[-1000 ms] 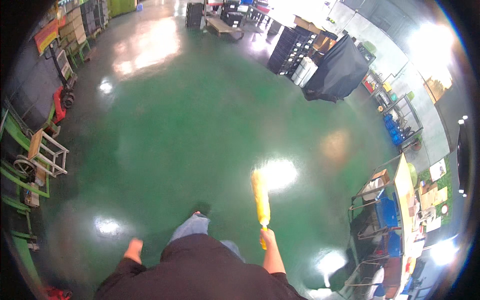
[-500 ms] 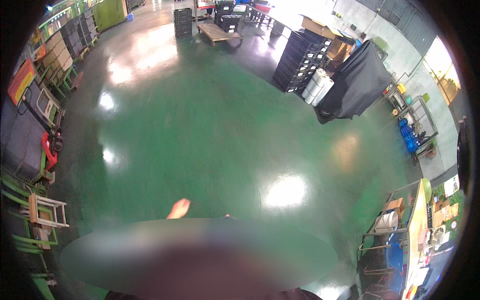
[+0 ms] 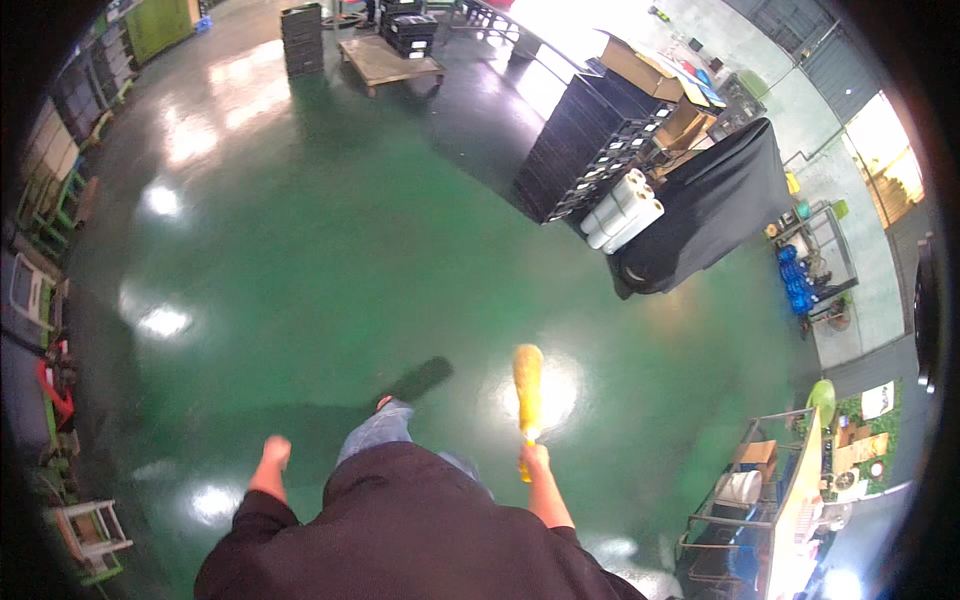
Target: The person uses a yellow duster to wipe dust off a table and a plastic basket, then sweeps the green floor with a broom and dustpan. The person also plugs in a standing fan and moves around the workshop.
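My right hand [image 3: 535,458] is closed round the slim handle of a yellow tool with a thick, rounded, long head [image 3: 528,385]. The tool stands out ahead of me over the floor; its exact kind is too small to make out. On the other side, my left hand [image 3: 276,450] hangs out from my body with its fingers curled in, and nothing shows in it. Below and between the hands is one jeans-clad leg [image 3: 375,430] of mine, stepping on the green floor [image 3: 330,270].
Ahead right stand stacked black crates [image 3: 590,140], white film rolls [image 3: 622,212] and a black-draped object [image 3: 715,215]. A wooden platform trolley [image 3: 395,65] is farther off. A wood-topped table [image 3: 800,500] lies at right, a small white-framed stool [image 3: 90,530] at left.
The crates and draped object now look nearer and farther left. My left hand has swung left and back. My right hand and the yellow tool have come into clear sight.
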A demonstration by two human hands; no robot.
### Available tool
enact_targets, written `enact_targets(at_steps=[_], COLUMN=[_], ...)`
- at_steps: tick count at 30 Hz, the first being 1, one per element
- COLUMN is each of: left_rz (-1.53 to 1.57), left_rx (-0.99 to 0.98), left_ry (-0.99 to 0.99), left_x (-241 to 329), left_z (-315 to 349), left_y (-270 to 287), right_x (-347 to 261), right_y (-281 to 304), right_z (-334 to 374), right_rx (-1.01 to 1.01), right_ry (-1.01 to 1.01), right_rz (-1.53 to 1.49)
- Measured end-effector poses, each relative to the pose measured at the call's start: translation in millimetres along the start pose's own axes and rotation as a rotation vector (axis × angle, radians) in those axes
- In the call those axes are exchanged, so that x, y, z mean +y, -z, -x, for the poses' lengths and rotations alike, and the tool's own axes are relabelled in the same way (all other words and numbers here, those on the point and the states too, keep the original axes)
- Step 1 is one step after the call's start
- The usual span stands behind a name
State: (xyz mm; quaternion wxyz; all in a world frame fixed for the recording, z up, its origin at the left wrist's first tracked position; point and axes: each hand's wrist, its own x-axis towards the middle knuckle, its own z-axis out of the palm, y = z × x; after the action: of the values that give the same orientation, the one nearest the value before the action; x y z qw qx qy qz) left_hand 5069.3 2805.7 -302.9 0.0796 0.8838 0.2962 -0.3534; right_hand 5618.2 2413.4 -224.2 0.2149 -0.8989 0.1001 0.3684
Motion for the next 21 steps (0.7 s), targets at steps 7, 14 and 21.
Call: enact_targets(at_steps=[7,14,21], left_rz=[1.143,1.142,2.54], left_rx=[0.577,-0.271,0.059], left_ry=[-0.284,-0.216,-0.335], left_x=[59.3,113.6,51.0], left_z=[-380.3,-517.4,-711.4], left_y=[579.1,803.7,962.0], right_x=[-294.1,-645.1,-986.1], right_y=[-4.6,44.3,58.4], right_z=[-35.4,-109.3,-216.7], right_rx=[0.073,0.007,-0.119], right_ry=[0.287,0.766,1.016], right_rz=[0.084,0.136,0.441])
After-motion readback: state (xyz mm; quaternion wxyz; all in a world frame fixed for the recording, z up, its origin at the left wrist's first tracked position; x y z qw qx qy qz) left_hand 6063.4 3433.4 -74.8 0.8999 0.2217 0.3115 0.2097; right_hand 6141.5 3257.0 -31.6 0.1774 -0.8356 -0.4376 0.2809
